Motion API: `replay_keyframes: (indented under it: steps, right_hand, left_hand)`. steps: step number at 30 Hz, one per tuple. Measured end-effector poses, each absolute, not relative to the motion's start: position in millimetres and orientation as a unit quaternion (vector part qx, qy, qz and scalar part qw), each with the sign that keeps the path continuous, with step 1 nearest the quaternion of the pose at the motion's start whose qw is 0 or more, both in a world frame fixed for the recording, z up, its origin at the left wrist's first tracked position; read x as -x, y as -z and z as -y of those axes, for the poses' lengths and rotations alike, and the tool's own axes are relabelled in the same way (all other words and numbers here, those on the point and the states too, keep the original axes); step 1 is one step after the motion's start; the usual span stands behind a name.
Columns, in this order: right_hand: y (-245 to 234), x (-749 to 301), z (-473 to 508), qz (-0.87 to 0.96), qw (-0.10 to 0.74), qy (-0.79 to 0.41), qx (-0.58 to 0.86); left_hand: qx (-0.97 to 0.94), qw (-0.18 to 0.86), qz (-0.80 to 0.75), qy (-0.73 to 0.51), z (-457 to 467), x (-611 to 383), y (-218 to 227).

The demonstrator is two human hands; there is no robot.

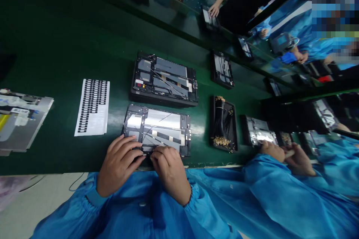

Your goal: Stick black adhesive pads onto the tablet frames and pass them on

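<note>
An opened tablet chassis [161, 127] with silver shielding and thin cables lies at the near edge of the green belt [56, 44]. My left hand [119, 164] rests on its near left edge, fingers curled down against it. Beside it, my right hand [169, 170] presses on the near middle edge, fingertips bent and close together. What the fingertips pinch, if anything, is too small to make out. A second opened tablet [164, 79] lies just beyond the first one.
A white sheet of black stickers [93, 106] lies to the left, with a silver tray [19, 119] further left. A black tray of gold-tipped cables [223, 123] sits to the right. A co-worker's hands [283, 153] work on another unit there. More people stand across the belt.
</note>
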State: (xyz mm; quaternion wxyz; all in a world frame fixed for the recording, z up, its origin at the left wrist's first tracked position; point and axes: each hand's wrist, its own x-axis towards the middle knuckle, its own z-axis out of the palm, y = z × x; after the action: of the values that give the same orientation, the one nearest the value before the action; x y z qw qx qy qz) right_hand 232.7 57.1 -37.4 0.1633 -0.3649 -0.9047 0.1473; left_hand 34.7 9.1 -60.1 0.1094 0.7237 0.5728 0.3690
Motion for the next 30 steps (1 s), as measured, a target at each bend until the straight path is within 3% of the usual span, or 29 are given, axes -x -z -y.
replay_keyframes:
  steps: [17,24,30]
  right_hand:
    - [35,-229,-58,0.913,0.145,-0.121,0.362]
    - [37,-242,-59,0.866,0.242,-0.234,0.370]
    - [39,-243,-56,0.858,0.247,-0.229,0.389]
  left_hand:
    - [-0.727,0.092,-0.572,-0.369,-9,-40,56]
    - [-0.740,0.080,-0.560,-0.364,-12,-45,55]
    - [-0.745,0.081,-0.556,-0.360,-14,-45,55]
